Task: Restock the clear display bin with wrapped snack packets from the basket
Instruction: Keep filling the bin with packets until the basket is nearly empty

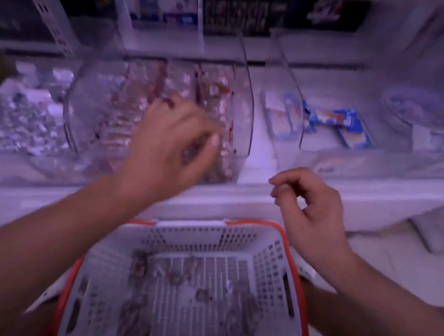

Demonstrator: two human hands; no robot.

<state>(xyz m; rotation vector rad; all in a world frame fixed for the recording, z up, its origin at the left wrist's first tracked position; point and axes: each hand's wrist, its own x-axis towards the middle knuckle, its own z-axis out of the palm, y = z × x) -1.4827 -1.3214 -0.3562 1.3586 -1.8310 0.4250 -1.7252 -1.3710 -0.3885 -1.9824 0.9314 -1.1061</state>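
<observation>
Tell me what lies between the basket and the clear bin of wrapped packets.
In the head view, only the white shelf front ledge lies between the basket and the clear display bin. The left hand reaches over it to the bin.

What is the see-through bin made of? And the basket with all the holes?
The clear display bin looks like hard, glossy clear plastic: you can see the wrapped snack packets through its curved wall. The basket looks like stiff, matte white plastic moulded into a grid of holes, with an orange rim. The picture is blurry, so this is a best guess.
</observation>
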